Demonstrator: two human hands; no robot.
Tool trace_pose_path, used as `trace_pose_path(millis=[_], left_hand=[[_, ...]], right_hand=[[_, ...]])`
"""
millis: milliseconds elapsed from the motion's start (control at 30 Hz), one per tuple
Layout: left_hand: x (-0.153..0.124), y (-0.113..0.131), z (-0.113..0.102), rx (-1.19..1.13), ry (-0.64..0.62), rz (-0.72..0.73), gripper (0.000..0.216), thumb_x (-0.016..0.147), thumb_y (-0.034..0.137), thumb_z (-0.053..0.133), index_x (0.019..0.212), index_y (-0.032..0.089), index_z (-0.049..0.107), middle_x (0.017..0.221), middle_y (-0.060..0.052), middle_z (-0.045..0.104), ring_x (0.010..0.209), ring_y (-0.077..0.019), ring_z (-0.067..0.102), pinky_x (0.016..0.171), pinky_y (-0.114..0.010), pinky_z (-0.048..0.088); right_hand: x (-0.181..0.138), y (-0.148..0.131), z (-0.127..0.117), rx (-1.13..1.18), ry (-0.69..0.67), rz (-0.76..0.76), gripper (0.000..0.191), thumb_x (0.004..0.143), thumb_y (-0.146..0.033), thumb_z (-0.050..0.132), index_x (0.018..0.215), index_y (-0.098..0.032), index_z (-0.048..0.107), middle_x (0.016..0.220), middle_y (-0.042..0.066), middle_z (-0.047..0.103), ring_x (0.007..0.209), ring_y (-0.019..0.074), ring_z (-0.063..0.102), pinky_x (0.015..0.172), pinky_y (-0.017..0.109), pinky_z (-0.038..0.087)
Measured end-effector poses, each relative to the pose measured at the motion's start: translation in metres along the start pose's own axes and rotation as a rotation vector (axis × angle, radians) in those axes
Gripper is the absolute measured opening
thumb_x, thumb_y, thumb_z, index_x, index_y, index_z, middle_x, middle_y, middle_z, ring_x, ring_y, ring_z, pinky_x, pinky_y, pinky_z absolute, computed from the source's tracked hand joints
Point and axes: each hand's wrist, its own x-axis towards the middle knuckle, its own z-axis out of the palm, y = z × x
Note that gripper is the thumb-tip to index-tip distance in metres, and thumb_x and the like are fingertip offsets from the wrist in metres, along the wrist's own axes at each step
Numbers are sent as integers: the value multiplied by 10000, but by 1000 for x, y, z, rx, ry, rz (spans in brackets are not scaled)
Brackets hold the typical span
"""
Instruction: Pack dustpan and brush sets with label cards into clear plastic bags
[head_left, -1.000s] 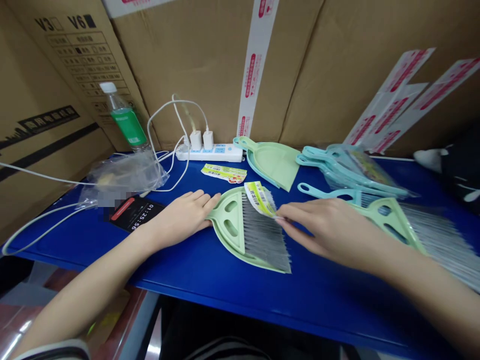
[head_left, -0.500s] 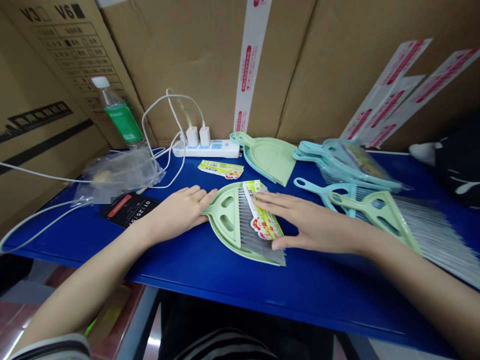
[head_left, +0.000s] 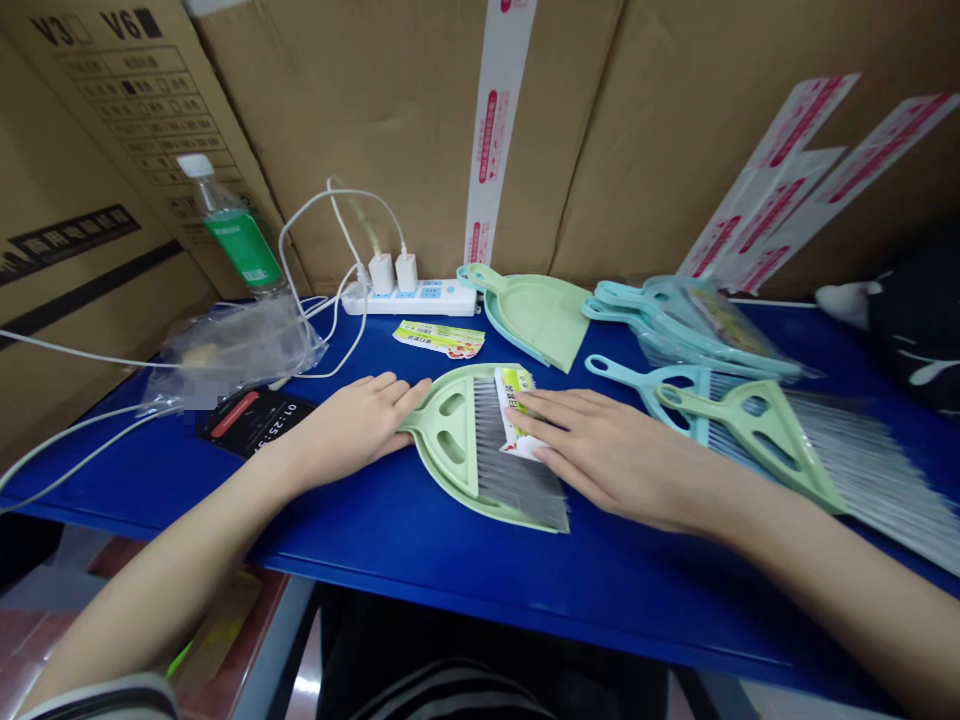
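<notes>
A light green dustpan (head_left: 442,488) lies on the blue table with a matching green hand brush (head_left: 465,470) nested in it, grey bristles pointing right. My left hand (head_left: 375,415) is closed around their handles at the left end, hiding most of them. Over the bristles is a printed cardboard label (head_left: 512,390), yellow-green and white. The fingers of my right hand (head_left: 592,440) cover its right part, with the thumb drawn in at its lower edge, pinching it. The label's lower portion looks bent and is partly hidden.
Behind are another label (head_left: 439,338), stacked dustpans (head_left: 540,310) and bagged blue dustpans (head_left: 697,320). Blue (head_left: 649,385) and green brushes (head_left: 757,430) lie to the right. A phone (head_left: 251,420), plastic bag (head_left: 240,340), bottle (head_left: 240,240), power strip (head_left: 450,297) and loose cables are left and behind.
My right hand's thumb has come in from its spread position toward the fingers. The label's lower part has bent up and under the hand. My left hand keeps its hold.
</notes>
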Motion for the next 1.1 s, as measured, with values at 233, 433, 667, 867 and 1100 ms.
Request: trace_pose_path(millis=[233, 433, 667, 867, 1100], left_hand=[[1, 1, 0, -17, 4, -3, 480, 934, 296, 519, 1330, 36, 440, 978, -132, 656, 925, -237, 609, 881, -353, 467], [1, 0, 3, -18, 14, -1, 471, 942, 304, 503, 1333, 49, 440, 986, -130, 658, 945, -238, 609, 877, -350, 472], [1, 0, 4, -20, -3, -6, 471, 949, 307, 486, 1342, 55, 431, 998, -131, 657, 959, -236, 606, 868, -336, 469], [1, -1, 5, -32, 25, 4, 449, 959, 309, 459, 1338, 70, 432, 977, -119, 655, 941, -233, 606, 848, -334, 468], [1, -1, 4, -25, 11, 10, 480, 945, 310, 492, 1334, 35, 428, 968, -131, 652, 933, -243, 602, 838, -340, 472]], right_hand=[[5, -13, -4, 35, 152, 67, 395, 960, -151, 332, 1091, -89, 699, 1086, 97, 729, 897, 206, 713, 753, 325, 590], [7, -27, -3, 46, 178, 65, 366, 956, -165, 369, 1043, -109, 720, 1011, 85, 752, 858, 220, 710, 735, 346, 576], [8, -35, 2, 96, 187, 155, 352, 949, -333, 449, 1053, -127, 716, 1011, 108, 746, 868, 239, 686, 706, 362, 553], [6, -37, 5, 147, 159, 191, 363, 877, -357, 557, 1138, -139, 683, 1082, 142, 718, 940, 264, 659, 762, 411, 534], [2, -29, 0, 148, 94, 144, 333, 847, -282, 591, 1137, -139, 670, 1091, 129, 712, 967, 275, 652, 785, 424, 533]])
